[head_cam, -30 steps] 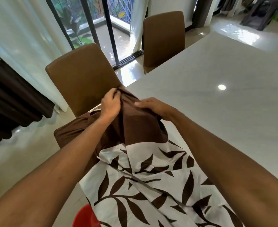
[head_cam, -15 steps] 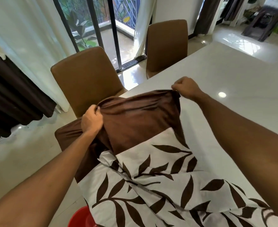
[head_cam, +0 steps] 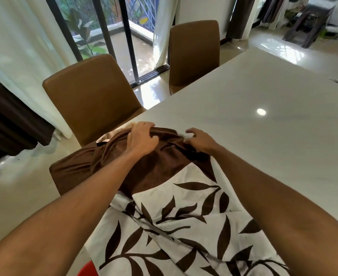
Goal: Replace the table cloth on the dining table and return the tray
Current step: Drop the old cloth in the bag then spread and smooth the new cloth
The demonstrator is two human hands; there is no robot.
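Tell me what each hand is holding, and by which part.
Both hold the tablecloth by its plain brown border: the left hand grips a bunch of it; the right hand seems to pinch its edge, some fingers lifted.

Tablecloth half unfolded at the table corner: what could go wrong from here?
The tablecloth is bunched, part sagging past the edge of the glossy table; it could slide off. Only the left hand clearly grips it; the hold of the right hand is unclear, so it may spread skewed.
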